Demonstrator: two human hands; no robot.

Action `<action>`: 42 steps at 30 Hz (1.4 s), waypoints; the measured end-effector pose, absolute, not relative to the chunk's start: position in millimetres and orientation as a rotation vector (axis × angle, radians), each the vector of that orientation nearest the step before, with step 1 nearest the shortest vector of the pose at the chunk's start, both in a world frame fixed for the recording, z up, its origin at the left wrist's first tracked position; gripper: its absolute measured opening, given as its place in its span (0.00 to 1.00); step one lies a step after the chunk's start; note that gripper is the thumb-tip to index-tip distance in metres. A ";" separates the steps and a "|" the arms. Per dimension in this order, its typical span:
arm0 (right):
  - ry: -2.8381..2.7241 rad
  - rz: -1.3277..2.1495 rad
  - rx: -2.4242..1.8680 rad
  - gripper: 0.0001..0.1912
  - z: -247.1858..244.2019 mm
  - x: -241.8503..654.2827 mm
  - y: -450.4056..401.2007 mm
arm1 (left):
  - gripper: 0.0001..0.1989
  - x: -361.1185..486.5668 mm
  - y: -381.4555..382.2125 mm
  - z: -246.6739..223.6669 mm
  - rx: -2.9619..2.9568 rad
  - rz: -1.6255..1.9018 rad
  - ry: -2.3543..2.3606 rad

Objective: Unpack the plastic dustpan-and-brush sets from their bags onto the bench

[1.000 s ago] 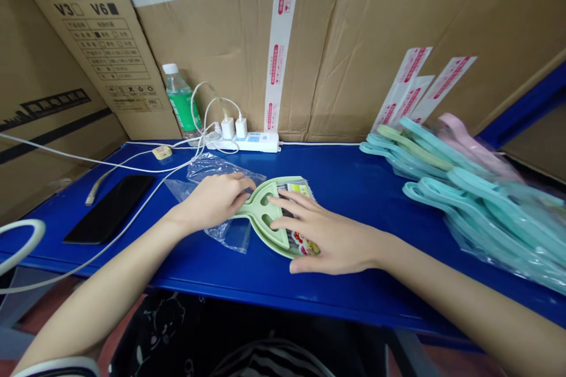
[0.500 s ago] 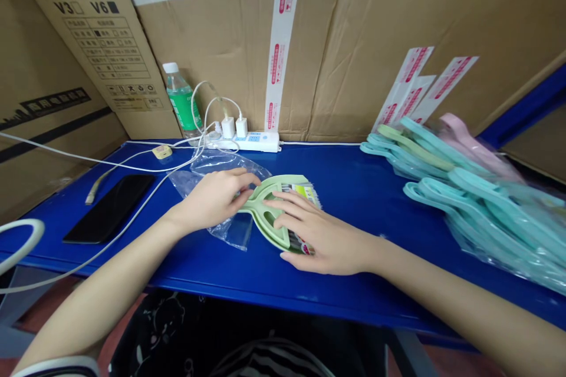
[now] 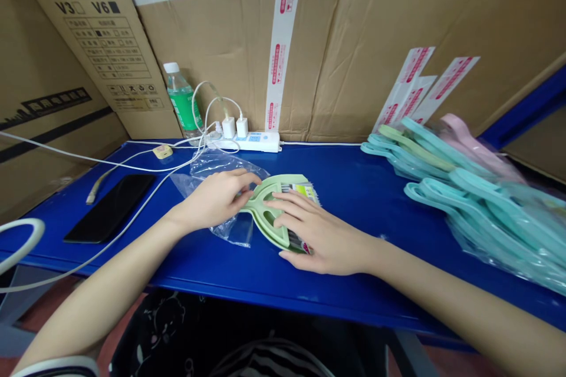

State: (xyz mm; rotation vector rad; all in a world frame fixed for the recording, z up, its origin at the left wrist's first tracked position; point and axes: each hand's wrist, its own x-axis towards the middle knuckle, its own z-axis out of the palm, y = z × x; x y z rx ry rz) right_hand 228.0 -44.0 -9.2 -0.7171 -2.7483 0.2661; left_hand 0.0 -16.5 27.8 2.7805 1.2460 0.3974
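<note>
A light green brush and dustpan set (image 3: 260,212) lies on the blue table, its bristles and a printed label toward the right. My left hand (image 3: 223,197) is wrapped round its narrow handle end, thumb and forefinger pinching near the neck. Spread over the wide part and the label, my right hand (image 3: 309,230) rests with its fingers apart. A clear plastic bag (image 3: 232,232) lies crumpled under and behind my left hand.
Bagged turquoise, green and pink pieces (image 3: 481,200) are piled at the right. At the left are a black phone (image 3: 110,209), white cables, a power strip (image 3: 260,142) and a bottle (image 3: 183,103). Cardboard (image 3: 362,41) stands behind the blue table (image 3: 349,171).
</note>
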 end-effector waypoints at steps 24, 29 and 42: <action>-2.702 0.239 -0.794 0.14 -13.0 229.5 -42.3 | 0.15 -1.0 -16.3 27.3 2.969 0.273 1.490; -2.700 0.220 -0.781 0.14 -14.0 230.7 -42.1 | 0.14 -0.1 -16.6 26.7 2.967 0.258 1.487; -2.691 0.199 -0.750 0.14 -15.7 231.3 -41.4 | 0.13 -0.2 -17.7 27.1 3.005 0.271 1.462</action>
